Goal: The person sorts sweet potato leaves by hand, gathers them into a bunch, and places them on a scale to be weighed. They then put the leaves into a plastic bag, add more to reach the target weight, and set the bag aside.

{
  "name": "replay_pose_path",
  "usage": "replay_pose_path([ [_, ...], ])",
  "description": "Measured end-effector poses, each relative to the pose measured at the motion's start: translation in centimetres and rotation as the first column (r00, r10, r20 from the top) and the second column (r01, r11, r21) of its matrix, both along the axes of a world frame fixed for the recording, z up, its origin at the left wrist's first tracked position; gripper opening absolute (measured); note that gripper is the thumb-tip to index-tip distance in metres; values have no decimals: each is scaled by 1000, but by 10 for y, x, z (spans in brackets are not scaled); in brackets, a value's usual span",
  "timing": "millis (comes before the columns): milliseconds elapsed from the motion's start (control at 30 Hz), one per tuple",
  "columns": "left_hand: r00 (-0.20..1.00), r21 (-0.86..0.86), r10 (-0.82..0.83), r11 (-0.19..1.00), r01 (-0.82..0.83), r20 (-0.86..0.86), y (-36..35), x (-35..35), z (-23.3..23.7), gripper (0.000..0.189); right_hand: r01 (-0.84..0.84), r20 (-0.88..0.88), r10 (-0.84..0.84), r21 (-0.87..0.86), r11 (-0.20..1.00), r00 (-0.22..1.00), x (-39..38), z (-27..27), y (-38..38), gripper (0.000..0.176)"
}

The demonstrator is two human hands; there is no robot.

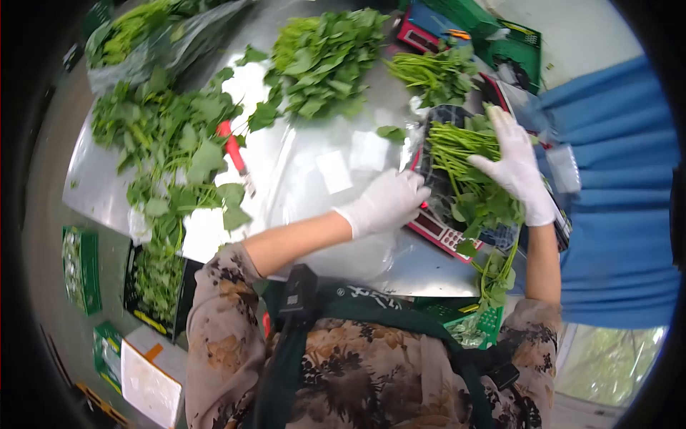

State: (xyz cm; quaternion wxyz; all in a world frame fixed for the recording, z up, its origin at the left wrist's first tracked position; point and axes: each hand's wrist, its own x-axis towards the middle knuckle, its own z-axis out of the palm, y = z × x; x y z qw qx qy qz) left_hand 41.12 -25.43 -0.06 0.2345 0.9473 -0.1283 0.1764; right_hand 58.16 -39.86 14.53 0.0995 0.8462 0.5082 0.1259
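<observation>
A bundle of leafy greens [457,146] with light green stems lies in a dark tray [449,114] on a red digital scale [441,236]. My right hand [516,168], in a white glove, lies against the right side of the bundle with thumb and fingers apart. On the scale's left side is my gloved left hand [386,204]. Its fingers are curled together near the tray's edge, and what they may hold is hidden. Long stems with leaves [494,279] hang over the table's front edge below the scale.
A large leafy pile [325,64] sits at the back, with looser greens [171,143] at left. Red-handled scissors [232,149] lie among those. Another bunch [436,71] lies near a second scale [418,36]. Green crates [80,268] stand on the floor; a blue curtain [614,186] hangs right.
</observation>
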Motion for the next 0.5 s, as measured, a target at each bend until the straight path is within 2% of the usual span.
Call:
replay_pose_path([
  [33, 998, 4, -32, 999, 32, 62, -12, 6, -4, 33, 126, 51, -122, -103, 987, 991, 6, -5, -5, 100],
  [100, 982, 80, -70, 995, 57, 175, -31, 21, -11, 33, 251, 34, -249, -204, 946, 968, 17, -11, -22, 109],
  [167, 958, 162, -116, 984, 75, 262, -47, 37, -20, 29, 268, 11, -275, -271, 925, 961, 31, -17, -42, 116],
  [233, 979, 242, -165, 961, 133, 120, -59, 50, -25, 27, 251, -16, -271, -321, 913, 963, 40, -22, -56, 118],
  [300, 977, 318, -194, 935, 158, 85, -67, 60, -23, 26, 216, -51, -243, -311, 926, 969, 50, -31, -68, 117],
  [367, 964, 351, -222, 923, 159, 147, -75, 70, -26, 25, 183, -92, -219, -303, 935, 971, 56, -34, -72, 115],
  [400, 964, 383, -238, 907, 176, 120, -78, 74, -22, 21, 166, -121, -210, -301, 939, 970, 61, -38, -75, 114],
  [500, 950, 346, -308, 897, 276, 42, -77, 79, -2, 15, 169, -229, -252, -329, 929, 940, 73, -43, -77, 111],
])
